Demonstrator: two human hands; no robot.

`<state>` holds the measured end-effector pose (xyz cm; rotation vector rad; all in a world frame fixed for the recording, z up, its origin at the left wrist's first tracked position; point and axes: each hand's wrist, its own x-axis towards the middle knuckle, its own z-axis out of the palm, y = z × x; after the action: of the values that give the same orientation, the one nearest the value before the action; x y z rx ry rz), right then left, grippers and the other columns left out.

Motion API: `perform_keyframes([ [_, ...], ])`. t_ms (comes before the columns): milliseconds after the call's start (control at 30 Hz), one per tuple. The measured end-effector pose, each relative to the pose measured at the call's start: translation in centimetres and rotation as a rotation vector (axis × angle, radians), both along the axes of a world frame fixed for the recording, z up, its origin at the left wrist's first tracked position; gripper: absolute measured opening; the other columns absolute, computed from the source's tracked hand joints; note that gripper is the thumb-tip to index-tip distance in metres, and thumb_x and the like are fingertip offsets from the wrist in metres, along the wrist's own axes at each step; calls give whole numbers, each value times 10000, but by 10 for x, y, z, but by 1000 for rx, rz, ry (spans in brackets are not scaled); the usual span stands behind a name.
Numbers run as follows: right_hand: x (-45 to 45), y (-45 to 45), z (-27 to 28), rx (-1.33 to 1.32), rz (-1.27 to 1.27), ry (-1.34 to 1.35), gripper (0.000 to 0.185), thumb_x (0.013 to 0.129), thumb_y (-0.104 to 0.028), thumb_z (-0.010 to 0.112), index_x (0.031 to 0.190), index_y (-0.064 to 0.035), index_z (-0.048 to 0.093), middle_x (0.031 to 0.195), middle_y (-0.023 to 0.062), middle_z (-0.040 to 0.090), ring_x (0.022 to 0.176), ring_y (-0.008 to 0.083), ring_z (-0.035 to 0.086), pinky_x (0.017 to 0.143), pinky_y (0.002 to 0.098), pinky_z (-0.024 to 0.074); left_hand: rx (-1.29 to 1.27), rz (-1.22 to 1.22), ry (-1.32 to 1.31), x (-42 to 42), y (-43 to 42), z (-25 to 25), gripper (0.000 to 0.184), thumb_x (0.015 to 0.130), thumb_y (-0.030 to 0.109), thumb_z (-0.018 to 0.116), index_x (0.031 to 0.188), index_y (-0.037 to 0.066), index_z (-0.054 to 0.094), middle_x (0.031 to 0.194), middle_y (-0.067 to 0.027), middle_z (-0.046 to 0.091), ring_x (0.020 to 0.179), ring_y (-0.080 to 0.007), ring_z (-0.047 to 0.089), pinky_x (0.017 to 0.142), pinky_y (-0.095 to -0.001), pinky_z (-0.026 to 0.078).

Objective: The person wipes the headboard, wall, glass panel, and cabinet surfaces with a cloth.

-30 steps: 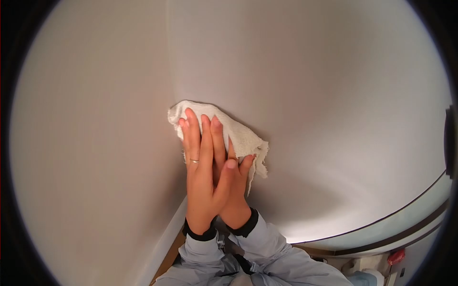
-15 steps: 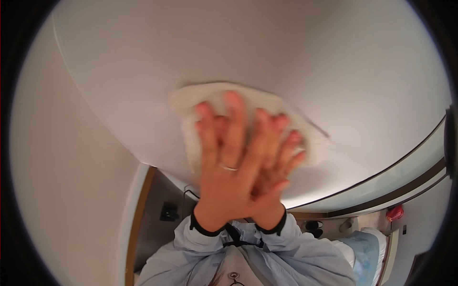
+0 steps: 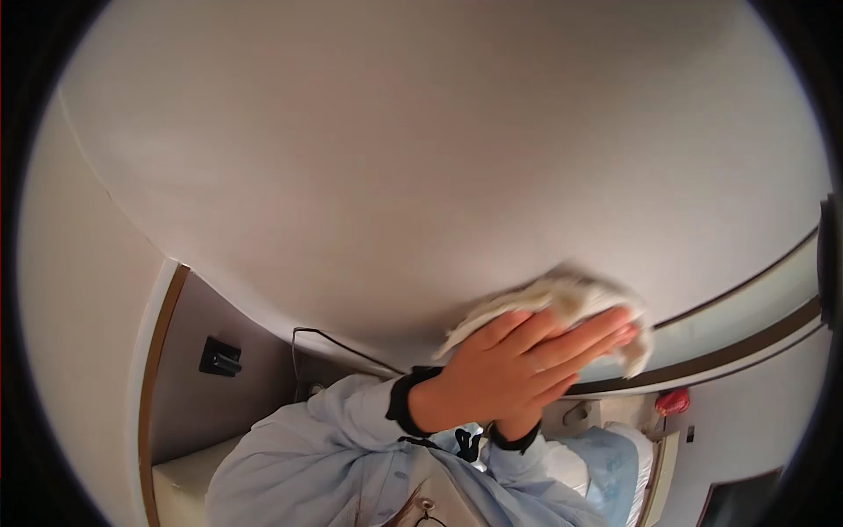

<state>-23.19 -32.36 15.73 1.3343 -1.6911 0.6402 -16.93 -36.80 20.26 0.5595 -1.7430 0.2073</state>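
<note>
Smooth off-white surface (image 3: 351, 167) | crumpled white cloth rag (image 3: 575, 299) at its lower-right edge | left hand (image 3: 492, 369) pretty flat over the rag | right hand (image 3: 520, 423) mostly hidden beneath, can't tell its grip tbh

Right hand (image 3: 523, 418): mostly hidden beneath left hand (image 3: 496, 373); grip not discernible.
Cloth (image 3: 566, 300): upper edge motion-blurred; centre covered by hands.
Bed (image 3: 612, 474): cut off at lower edge.
</note>
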Motion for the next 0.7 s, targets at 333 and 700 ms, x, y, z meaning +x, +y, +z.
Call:
perform_keyframes([
  [333, 79, -61, -6, 111, 392, -44, 475, 885, -340, 485, 1334, -184, 496, 1395, 5, 463, 1213, 136, 465, 1030, 359, 320, 147, 131, -18, 104, -31, -20, 461, 875, 320, 544, 1336, 327, 523, 1467, 67, 385, 1370, -225, 286, 1151, -433, 114],
  [700, 290, -146, -35, 231, 775, -63, 455, 873, -315, 499, 1279, -114, 535, 1307, 44, 531, 1171, 171, 503, 1015, 358, 351, 376, 213, 144, 311, -105, -34, 736, 836, 336, 586, 1434, 3, 316, 1515, -315, 52, 1395, -515, -4, 1105, -581, 39],
])
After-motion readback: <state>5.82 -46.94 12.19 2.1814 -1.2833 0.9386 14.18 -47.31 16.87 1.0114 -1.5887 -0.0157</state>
